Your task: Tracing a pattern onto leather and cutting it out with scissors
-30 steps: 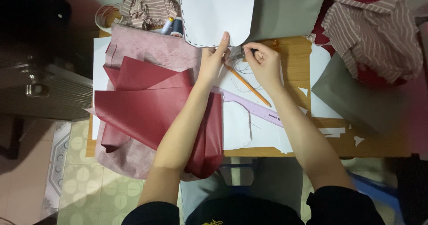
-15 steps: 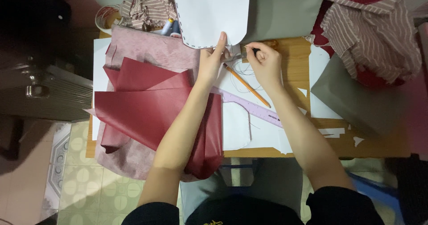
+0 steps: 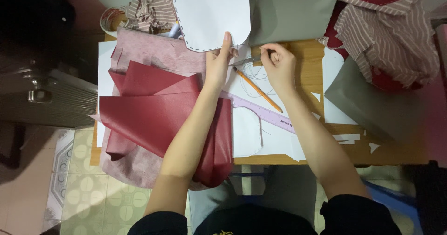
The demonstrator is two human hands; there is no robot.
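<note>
Two bare forearms reach up from the near edge of the surface [image 3: 307,53]. Nearest, folded dark red sheets [image 3: 153,118] lie over the near left corner on a pink fabric [image 3: 153,53], partly under the left forearm. Right of them, a lilac ruler [image 3: 265,114] runs slantwise across white paper pieces [image 3: 251,137], and an orange pencil [image 3: 258,90] lies just beyond it, between the two wrists. A grey sheet [image 3: 368,100] covers the right edge.

The left hand [image 3: 219,62] stretches forward, fingers together, pinching the lower rim of a white rounded cut-out with a dashed border [image 3: 209,13] at the far edge. The right hand [image 3: 279,62] is curled narrow, fingertips closed on a small metal tool [image 3: 249,60] pointing at the cut-out's rim; thin thread loops beneath it. Farther back lie a grey-green panel [image 3: 293,11] and striped cloth [image 3: 149,11].
</note>
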